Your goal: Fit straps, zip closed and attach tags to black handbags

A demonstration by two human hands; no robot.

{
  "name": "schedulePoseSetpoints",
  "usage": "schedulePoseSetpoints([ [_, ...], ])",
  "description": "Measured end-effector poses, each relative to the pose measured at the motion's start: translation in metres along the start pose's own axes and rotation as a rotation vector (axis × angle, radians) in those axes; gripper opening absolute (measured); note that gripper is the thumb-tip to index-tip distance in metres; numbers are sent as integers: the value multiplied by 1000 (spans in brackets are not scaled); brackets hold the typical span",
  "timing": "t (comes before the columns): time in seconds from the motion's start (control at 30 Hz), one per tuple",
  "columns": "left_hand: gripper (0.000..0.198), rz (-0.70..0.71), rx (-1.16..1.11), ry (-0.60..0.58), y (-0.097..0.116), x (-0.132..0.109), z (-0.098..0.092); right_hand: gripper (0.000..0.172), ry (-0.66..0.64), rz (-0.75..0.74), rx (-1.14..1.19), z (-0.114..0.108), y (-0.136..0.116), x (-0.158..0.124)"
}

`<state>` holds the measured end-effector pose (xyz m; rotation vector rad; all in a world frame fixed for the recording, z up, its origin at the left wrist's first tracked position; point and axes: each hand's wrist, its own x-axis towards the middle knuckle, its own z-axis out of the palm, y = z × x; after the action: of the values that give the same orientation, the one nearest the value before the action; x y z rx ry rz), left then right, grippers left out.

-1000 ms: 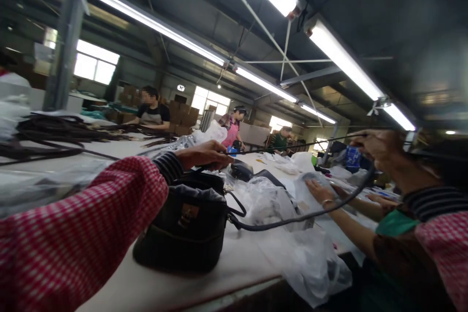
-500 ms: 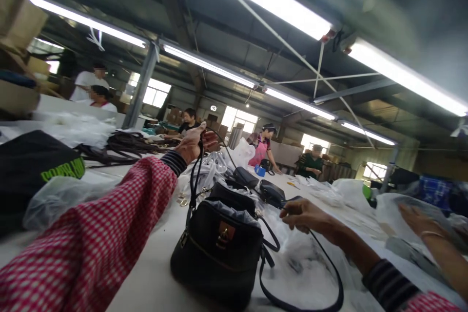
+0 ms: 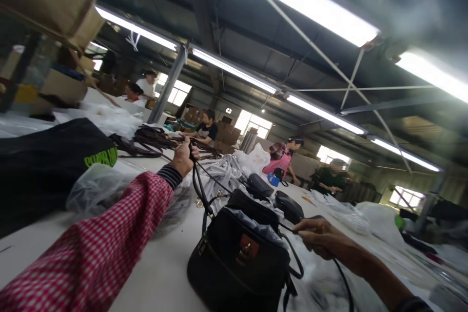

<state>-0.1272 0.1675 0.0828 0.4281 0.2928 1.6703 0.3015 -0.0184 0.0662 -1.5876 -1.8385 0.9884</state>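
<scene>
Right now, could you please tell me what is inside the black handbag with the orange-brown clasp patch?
Crumpled grey sheet material shows in the open mouth of the black handbag; whether lining or stuffing, I cannot tell. It covers anything deeper.

The bag [image 3: 234,270] is black, the sleeve [image 3: 100,239] red-checked, the striped cuff [image 3: 170,176] seemingly grey-black.

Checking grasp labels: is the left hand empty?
No, the left hand is closed around black straps running down to the black bag.
</scene>
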Motion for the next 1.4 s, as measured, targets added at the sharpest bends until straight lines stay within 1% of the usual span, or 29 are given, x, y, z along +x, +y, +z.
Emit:
schedulePoseSetpoints([
  [0.1,36,21,64,16,1,-4,-5,47,94,55,-24,-22,12,-14],
  [0.17,34,28,118,-34,0,-10,-2,45,160,71,-41,-33,10,-23],
  [0.2,34,30,147,-73,-1,-13,2,43,190,61,-47,-36,3,-25],
  [0.27,36,38,199,-170,-5,-22,14,39,247,-7,-50,-37,-22,-27],
  [0.33,36,56,246,-276,-12,-31,32,37,271,-123,-47,-30,-61,-23],
  [0.43,34,69,329,-420,-26,-46,62,33,314,-383,35,-14,-126,-4],
  [0.5,31,52,404,-502,-37,-55,77,31,336,-517,92,-1,-161,15],
  [0.57,29,11,482,-588,-48,-64,88,34,333,-580,72,12,-183,38],
  [0.67,31,-64,565,-700,-60,-72,95,37,308,-608,13,30,-196,69],
  [0.77,34,-84,597,-733,-62,-75,95,35,332,-633,37,42,-193,87],
  [0.8,34,-78,606,-738,-61,-75,94,34,340,-638,48,44,-191,90],
  [0.87,37,-65,640,-768,-57,-75,92,32,314,-646,43,43,-186,92],
  [0.93,41,-58,698,-813,-54,-74,89,31,257,-619,6,36,-182,90],
  [1.03,43,-45,796,-838,-49,-67,80,38,210,-503,-37,16,-171,79],
  [1.13,44,2,801,-771,-48,-54,65,40,250,-411,29,-9,-145,58],
  [1.23,45,24,714,-677,-50,-46,52,45,366,-346,202,-23,-102,38],
  [1.27,45,16,683,-651,-53,-46,49,46,387,-322,237,-23,-87,34],
  [1.33,41,-16,629,-594,-58,-49,48,45,398,-280,261,-14,-63,33],
  [1.4,33,-59,578,-533,-63,-54,53,40,369,-274,260,3,-52,38],
])
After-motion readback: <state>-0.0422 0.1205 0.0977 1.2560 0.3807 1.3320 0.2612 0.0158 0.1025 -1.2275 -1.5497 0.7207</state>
